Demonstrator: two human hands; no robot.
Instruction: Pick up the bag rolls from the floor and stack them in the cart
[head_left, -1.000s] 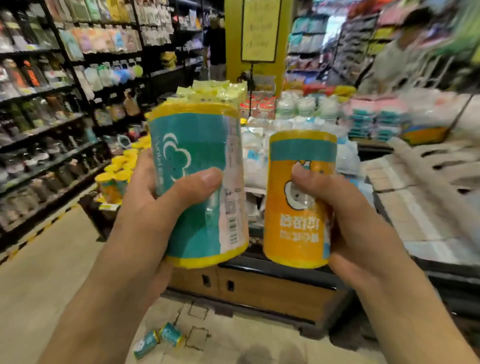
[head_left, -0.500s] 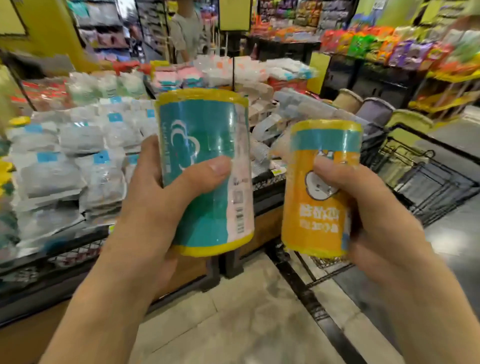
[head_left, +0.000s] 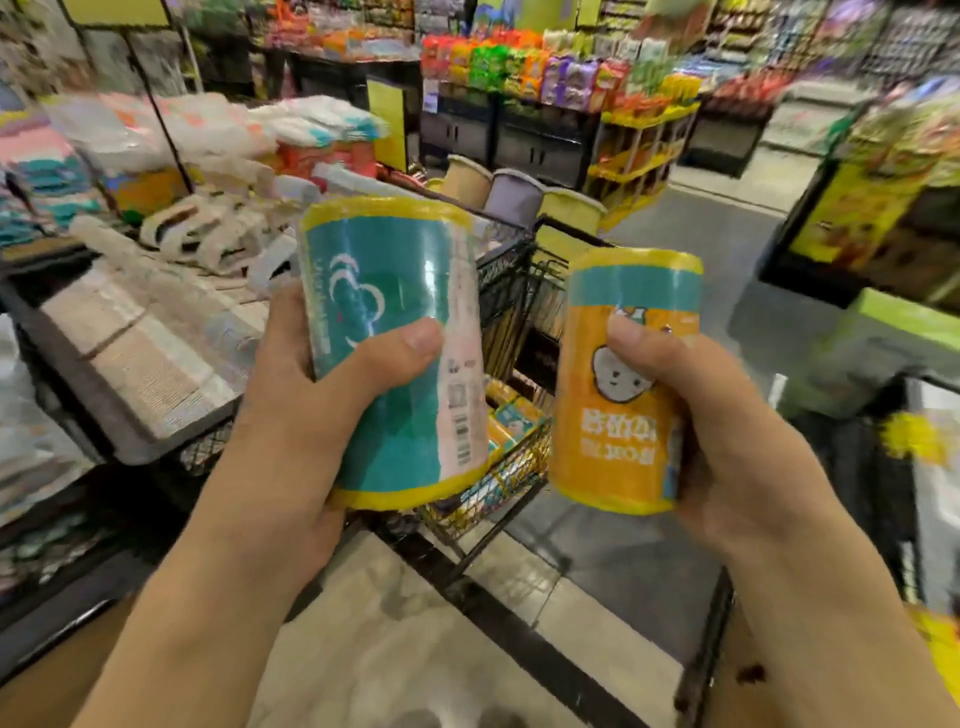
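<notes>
My left hand (head_left: 306, 415) grips a teal bag roll (head_left: 389, 291) with yellow ends, held upright at chest height. My right hand (head_left: 727, 431) grips a smaller orange bag roll (head_left: 618, 431) with a teal band and a cartoon face, its print upside down. Behind and between the two rolls stands the black wire cart (head_left: 514, 291). Several yellow and teal packs (head_left: 511, 421) lie inside its basket, partly hidden by the rolls.
A low display table (head_left: 145, 353) of white packaged goods runs along the left, close to the cart. Three tubs (head_left: 514, 195) stand behind the cart. Snack shelves (head_left: 561, 78) fill the back, and a yellow display (head_left: 872, 208) stands at right. Grey floor (head_left: 701, 234) stretches beyond the cart.
The view has swung to the right, bringing the cart from the right edge to directly behind the rolls. Both hands keep the same grip on their rolls.
</notes>
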